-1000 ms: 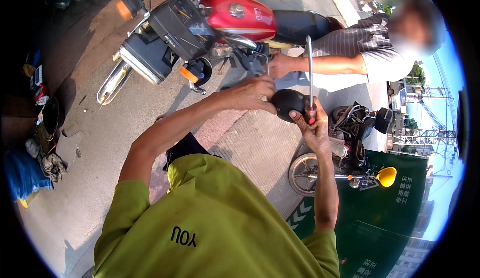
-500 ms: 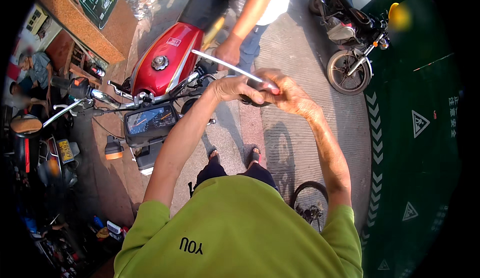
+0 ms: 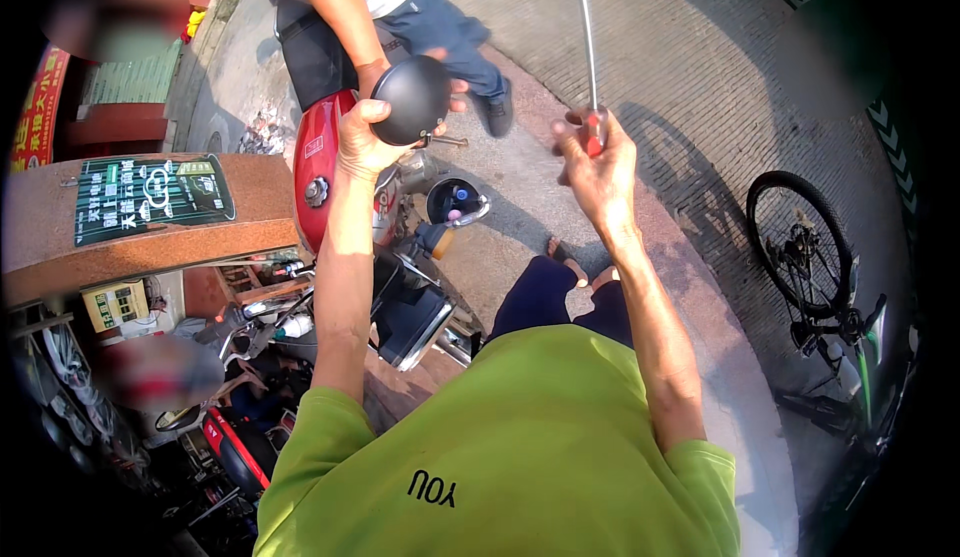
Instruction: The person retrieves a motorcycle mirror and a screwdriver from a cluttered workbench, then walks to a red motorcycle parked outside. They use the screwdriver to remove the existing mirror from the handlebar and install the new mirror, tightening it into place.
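Observation:
A black, dome-shaped round piece [image 3: 413,100] rests in my left hand [image 3: 362,145], thumb on its near side and fingertips showing past its far edge. What its underside looks like is hidden. My right hand [image 3: 605,182] grips a screwdriver [image 3: 593,129] by its red handle, the long metal shaft pointing up and away from me. Beyond my left hand stands a red motorcycle [image 3: 318,162]. On its front is an open round black housing [image 3: 440,200] with blue and pink bits inside. A co-worker's arm [image 3: 335,7] reaches toward the motorcycle, its hand mostly hidden behind the dome.
The co-worker's legs [image 3: 440,32] are beside the motorcycle. A bicycle [image 3: 805,247] stands at the right. To the left are a stone-edged counter [image 3: 150,257] with a dark sign [image 3: 155,197] and several cluttered parts. Ridged concrete [image 3: 680,67] stretches across the far right.
My hands have come apart: the left now holds up the black dome, and the right has carried the screwdriver rightward, its shaft turned upward. The whole view has swung left.

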A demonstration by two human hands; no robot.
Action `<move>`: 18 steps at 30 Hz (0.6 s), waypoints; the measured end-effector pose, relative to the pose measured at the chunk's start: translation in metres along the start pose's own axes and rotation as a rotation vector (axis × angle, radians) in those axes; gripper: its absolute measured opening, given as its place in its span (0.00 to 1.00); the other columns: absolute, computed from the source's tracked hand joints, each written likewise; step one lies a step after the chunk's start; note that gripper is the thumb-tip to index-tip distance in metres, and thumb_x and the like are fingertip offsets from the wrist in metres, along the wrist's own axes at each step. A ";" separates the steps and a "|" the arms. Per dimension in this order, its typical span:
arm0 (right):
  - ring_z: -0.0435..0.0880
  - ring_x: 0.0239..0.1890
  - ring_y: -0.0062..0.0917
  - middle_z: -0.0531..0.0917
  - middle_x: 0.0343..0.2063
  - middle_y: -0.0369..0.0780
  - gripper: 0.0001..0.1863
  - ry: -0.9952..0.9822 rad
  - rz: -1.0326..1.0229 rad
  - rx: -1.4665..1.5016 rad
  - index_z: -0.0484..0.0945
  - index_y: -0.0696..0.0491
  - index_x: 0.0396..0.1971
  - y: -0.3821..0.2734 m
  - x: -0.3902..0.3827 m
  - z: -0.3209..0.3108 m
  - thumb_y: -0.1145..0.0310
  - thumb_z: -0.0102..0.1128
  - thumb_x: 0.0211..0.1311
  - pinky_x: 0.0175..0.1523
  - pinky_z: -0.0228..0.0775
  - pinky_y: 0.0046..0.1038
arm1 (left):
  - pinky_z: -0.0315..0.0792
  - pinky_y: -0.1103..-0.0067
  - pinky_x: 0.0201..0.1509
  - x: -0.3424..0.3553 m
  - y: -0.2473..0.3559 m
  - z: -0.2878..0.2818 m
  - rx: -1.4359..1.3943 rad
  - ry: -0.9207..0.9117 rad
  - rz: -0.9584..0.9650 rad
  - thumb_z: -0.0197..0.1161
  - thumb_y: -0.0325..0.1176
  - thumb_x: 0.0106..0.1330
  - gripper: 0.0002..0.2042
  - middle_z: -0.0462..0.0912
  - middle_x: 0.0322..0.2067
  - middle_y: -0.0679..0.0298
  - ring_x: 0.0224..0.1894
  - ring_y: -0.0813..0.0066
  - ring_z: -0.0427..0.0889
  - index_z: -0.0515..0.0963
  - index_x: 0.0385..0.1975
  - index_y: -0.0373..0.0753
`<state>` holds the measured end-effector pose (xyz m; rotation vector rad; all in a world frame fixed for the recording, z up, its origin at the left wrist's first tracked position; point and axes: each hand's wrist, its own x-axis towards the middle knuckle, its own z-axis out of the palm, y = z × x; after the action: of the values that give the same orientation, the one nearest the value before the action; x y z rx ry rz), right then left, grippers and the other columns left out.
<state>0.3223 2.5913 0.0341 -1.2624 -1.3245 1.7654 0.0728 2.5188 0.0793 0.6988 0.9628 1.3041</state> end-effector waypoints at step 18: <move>0.82 0.30 0.35 0.81 0.29 0.47 0.22 -0.087 0.259 -0.185 0.77 0.59 0.44 0.070 -0.076 -0.043 0.60 0.67 0.54 0.39 0.72 0.30 | 0.68 0.68 0.41 0.000 -0.004 0.004 -0.173 0.117 -0.020 0.68 0.49 0.39 0.46 0.67 0.52 0.39 0.50 0.48 0.71 0.60 0.61 0.35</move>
<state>0.3964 2.5191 -0.0089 -1.5320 -1.4550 1.9270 0.0780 2.5190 0.0776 0.4829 0.9350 1.4040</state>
